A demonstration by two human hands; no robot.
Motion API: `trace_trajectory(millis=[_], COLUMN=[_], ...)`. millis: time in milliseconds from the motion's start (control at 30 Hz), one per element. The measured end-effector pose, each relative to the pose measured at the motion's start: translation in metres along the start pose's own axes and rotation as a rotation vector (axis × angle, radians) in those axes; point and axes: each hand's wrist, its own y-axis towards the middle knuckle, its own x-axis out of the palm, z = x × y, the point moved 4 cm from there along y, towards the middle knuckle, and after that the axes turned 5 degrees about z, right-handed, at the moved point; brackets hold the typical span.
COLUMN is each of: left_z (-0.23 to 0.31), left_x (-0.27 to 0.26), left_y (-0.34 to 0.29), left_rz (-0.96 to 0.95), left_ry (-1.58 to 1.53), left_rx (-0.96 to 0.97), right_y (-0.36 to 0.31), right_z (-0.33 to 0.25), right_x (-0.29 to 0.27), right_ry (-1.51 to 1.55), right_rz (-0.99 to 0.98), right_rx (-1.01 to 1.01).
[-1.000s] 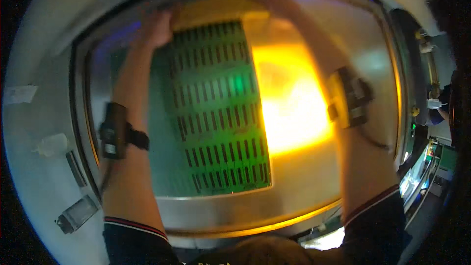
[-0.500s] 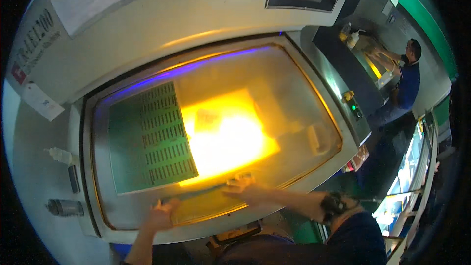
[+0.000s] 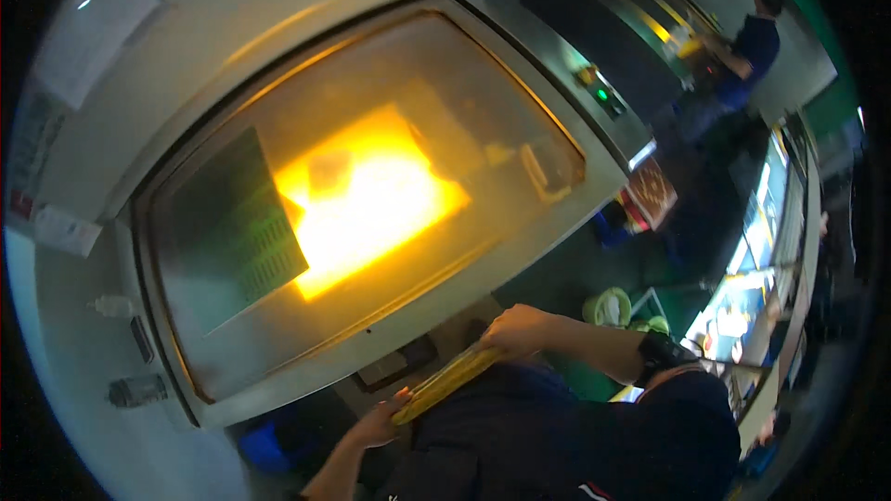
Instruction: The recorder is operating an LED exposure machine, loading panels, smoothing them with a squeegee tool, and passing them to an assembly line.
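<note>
Green panel (image 3: 227, 213) on glowing machine bed (image 3: 399, 56); co-worker (image 3: 750, 56) beyond. Left hand (image 3: 376, 422), right hand (image 3: 515, 330) clamped on yellow piece (image 3: 445, 390).

I have the left hand (image 3: 379, 423) curled in a grip low before the torso (image 3: 529, 422), left forearm (image 3: 336, 473) slanting in from below. The right hand (image 3: 522, 328) sits higher, also gripping, right forearm (image 3: 594, 343) reaching leftward, nearly level.
</note>
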Motion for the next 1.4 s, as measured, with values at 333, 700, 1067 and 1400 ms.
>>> trace_trajectory(millis=[333, 700, 1067, 1400], left_z=[-0.147, -0.123, -0.192, -0.134], left_x=[0.025, 0.022, 0.158, -0.025], left_y=[0.133, 0.096, -0.079, -0.065], left_rz=[0.459, 1.038, 0.724, 1.28], left_ry=[0.368, 0.513, 0.389, -0.536], left_rx=[-0.471, -0.487, -1.011, -0.506], right_y=[-0.081, -0.141, -0.143, 0.103], right_z=[0.147, 0.465, 0.488, 0.244], right_x=[0.062, -0.09, -0.121, -0.015], right_ry=[0.114, 0.005, 0.103, -0.11], right_rz=[1.052, 1.225, 1.041, 1.113], right_rx=[0.364, 1.206, 1.273, 0.491])
